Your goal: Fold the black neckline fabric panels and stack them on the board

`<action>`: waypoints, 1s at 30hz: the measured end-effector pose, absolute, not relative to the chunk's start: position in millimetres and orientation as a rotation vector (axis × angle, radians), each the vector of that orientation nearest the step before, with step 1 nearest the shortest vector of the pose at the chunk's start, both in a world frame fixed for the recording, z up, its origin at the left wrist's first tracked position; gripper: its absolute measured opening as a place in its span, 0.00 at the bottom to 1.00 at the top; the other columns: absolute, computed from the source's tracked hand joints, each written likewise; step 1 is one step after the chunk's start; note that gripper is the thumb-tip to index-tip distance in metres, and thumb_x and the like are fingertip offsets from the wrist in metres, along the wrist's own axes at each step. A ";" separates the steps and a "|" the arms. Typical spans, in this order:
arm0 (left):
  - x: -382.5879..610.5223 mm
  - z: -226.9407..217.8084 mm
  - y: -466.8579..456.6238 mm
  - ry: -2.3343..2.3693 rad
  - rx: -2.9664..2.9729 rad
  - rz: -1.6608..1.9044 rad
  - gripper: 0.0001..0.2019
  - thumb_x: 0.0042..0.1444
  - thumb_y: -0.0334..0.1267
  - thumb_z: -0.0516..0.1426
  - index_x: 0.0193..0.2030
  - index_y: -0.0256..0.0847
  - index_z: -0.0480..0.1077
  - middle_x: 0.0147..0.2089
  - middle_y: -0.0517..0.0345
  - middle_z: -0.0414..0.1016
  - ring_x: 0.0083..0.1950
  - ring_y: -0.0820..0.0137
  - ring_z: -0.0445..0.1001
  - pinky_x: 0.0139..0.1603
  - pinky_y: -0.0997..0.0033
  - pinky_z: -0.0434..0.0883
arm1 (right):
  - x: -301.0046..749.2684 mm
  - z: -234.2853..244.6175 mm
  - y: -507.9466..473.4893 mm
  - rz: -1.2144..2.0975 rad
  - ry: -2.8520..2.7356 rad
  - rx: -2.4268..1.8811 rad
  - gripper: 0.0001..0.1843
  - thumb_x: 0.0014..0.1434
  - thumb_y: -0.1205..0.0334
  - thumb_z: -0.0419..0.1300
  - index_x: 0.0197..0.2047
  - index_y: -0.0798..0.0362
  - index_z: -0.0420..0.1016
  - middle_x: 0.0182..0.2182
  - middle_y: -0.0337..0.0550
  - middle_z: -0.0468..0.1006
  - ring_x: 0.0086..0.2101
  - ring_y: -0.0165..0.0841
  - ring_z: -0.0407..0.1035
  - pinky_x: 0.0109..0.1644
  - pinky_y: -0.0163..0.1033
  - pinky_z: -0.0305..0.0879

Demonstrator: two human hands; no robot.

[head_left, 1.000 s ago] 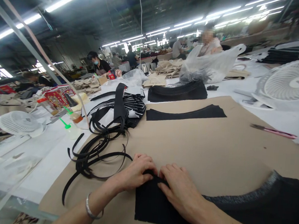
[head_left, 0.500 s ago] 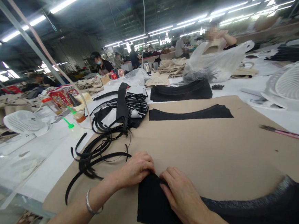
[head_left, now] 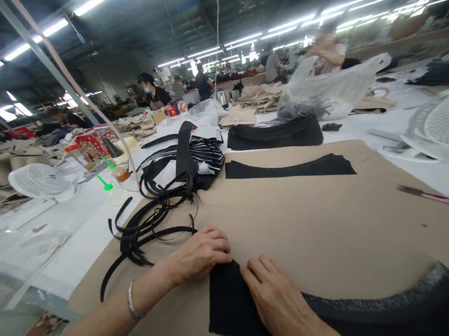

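Observation:
A stack of black fabric pieces (head_left: 229,308) with a greyish cut edge lies at the near edge of a brown paper sheet (head_left: 321,222). My left hand (head_left: 198,254), with a silver bangle on the wrist, has its fingers curled and its fingertips pressed together on the stack's top left corner. My right hand (head_left: 276,301) lies flat on the fabric just to the right, fingers stretched out towards that same corner. The two hands almost touch.
A tangle of black straps (head_left: 146,224) lies left of my hands. A curved black piece (head_left: 290,168) and a black pile (head_left: 277,133) lie farther back. A pink-handled tool (head_left: 436,196) is at right. White fans (head_left: 445,123) (head_left: 40,180), a plastic bag (head_left: 331,91) and seated workers stand beyond.
The raised corner of the black fabric now lies flat. My left hand's fingers have slid to its edge and my right hand has shifted slightly; the view moved a little.

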State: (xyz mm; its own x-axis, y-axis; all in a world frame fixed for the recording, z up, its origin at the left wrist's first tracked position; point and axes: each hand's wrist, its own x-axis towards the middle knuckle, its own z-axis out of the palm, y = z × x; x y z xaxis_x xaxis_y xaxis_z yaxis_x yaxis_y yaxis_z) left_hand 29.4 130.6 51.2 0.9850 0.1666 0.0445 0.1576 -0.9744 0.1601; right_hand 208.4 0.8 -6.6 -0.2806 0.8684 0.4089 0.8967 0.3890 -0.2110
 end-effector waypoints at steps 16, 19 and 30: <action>20.7 37.2 121.2 0.161 3.293 0.362 0.10 0.64 0.30 0.51 0.48 0.43 0.70 0.48 0.55 0.74 0.54 0.68 0.67 0.54 0.65 0.62 | 207.0 7.6 4.3 -0.026 -2.304 -1.602 0.21 0.50 0.77 0.55 0.47 0.53 0.71 0.38 0.41 0.72 0.36 0.37 0.62 0.42 0.45 0.52; 18.1 38.3 120.2 0.216 3.256 0.346 0.10 0.64 0.31 0.51 0.48 0.43 0.71 0.49 0.54 0.74 0.54 0.67 0.67 0.55 0.64 0.61 | 205.4 8.8 4.5 -0.017 -2.330 -1.616 0.20 0.50 0.75 0.55 0.46 0.52 0.72 0.38 0.41 0.72 0.37 0.38 0.62 0.42 0.46 0.52; 9.2 35.5 94.0 0.558 3.046 0.533 0.12 0.65 0.30 0.46 0.45 0.40 0.71 0.41 0.55 0.73 0.48 0.67 0.66 0.49 0.63 0.61 | 202.0 -2.9 2.1 -0.107 -2.366 -1.607 0.22 0.51 0.74 0.54 0.49 0.53 0.71 0.43 0.47 0.72 0.42 0.42 0.62 0.47 0.50 0.53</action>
State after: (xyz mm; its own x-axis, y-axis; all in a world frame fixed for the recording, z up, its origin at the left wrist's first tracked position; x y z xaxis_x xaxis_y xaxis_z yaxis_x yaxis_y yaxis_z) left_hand 9.2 94.0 35.5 0.8794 0.3444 0.3288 0.3446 -0.9368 0.0597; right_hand 202.0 2.1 -2.9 -0.3428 0.8999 0.2695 0.9206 0.3789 -0.0942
